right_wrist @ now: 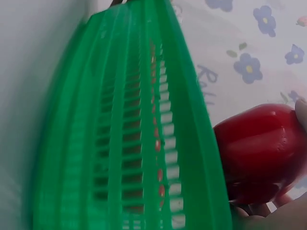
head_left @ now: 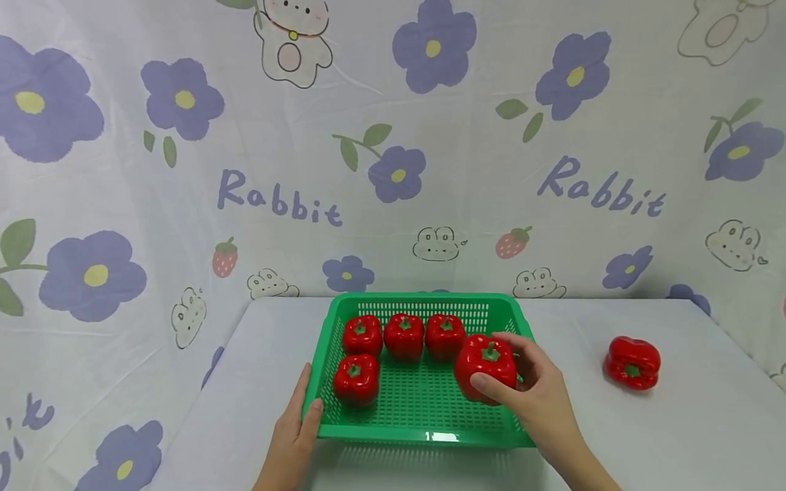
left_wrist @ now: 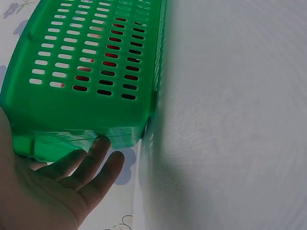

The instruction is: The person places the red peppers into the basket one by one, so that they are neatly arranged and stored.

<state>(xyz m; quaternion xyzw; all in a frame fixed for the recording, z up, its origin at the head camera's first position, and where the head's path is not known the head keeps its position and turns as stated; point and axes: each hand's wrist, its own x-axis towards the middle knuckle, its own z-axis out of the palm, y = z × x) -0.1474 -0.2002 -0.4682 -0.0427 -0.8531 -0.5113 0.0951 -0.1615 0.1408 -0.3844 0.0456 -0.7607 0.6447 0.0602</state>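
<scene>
Presently we record one red pepper (head_left: 482, 361) in the right hand (head_left: 543, 392), over the right part of a green basket (head_left: 381, 432); whether it touches the basket floor we cannot tell. Thumb and fingers close round its sides, a hold we judge suited to leaving stem and underside free. The left hand (head_left: 291, 426) lightly grips the near left corner, thumb over the rim, fingers spread along the outer wall, presumably to keep the basket from sliding. Inside, three peppers (head_left: 404, 335) line the far side and a fourth pepper (head_left: 357, 380) sits before the leftmost, all upright; we read this as orderly rows, avoiding stacking. A lone pepper (head_left: 632, 361) lies tipped on its side to the right, well apart from the basket, within easy reach by our estimate. Surface: white table (head_left: 645, 436), smooth-looking. Room: a pale cloth (head_left: 479, 198) hangs behind, printed with purple flowers (head_left: 92, 275) and "Rabbit" lettering (head_left: 279, 199); we see nothing beyond it.
</scene>
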